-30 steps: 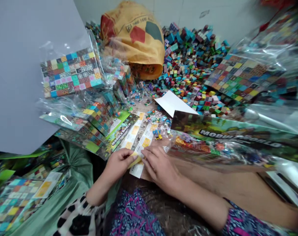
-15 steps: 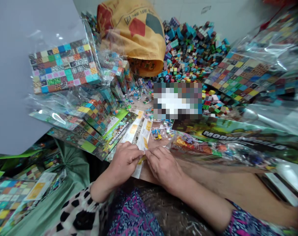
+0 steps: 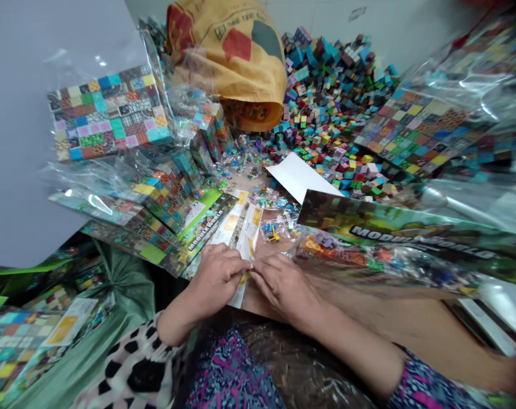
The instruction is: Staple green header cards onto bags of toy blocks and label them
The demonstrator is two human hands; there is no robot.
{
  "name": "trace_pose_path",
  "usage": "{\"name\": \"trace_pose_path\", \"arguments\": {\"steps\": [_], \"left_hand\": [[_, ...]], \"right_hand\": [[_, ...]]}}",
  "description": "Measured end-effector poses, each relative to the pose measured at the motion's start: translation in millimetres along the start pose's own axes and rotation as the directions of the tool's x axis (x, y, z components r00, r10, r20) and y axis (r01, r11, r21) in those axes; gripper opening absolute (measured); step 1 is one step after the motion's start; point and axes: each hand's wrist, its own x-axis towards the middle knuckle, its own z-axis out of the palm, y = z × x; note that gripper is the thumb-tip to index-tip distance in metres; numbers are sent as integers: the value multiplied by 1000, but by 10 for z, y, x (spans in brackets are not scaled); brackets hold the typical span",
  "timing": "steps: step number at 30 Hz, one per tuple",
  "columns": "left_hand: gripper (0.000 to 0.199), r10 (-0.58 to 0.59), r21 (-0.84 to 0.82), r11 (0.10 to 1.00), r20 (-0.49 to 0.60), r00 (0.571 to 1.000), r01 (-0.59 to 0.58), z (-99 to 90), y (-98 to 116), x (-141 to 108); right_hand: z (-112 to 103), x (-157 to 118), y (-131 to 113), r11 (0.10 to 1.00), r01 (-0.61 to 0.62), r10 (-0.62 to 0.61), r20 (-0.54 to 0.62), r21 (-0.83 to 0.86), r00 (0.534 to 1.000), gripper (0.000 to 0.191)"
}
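Fingers (image 3: 235, 266) pinch closed over a paper strip (image 3: 249, 228), yellow sack (image 3: 230, 74) and loose blocks (image 3: 315, 128) beyond.

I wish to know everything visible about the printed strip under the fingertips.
The printed strip is white with orange blocks; its print is too blurred to read. It looks like paper or card and slants away from the person beside another strip. The left hand and right hand meet over it, hiding part; whether they grip it is unclear.

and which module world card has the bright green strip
The left card, just beyond the left hand: a bright green strip runs along its edge; the right card shows none.
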Motion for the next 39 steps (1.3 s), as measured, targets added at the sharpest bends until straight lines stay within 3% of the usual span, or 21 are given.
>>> {"name": "trace_pose_path", "arguments": {"steps": [10, 18, 39], "left_hand": [[24, 55, 134, 989, 25, 998, -58, -71, 84, 0], [23, 50, 185, 981, 43, 998, -57, -78, 104, -13], [23, 106, 277, 956, -25, 994, -95, -66, 150, 1]], "right_hand": [[4, 5, 31, 990, -34, 28, 41, 139, 999, 31], [-29, 17, -10, 956, -131, 114, 80, 264, 990, 28], [-5, 18, -14, 917, -225, 210, 82, 331, 974, 33]]}}
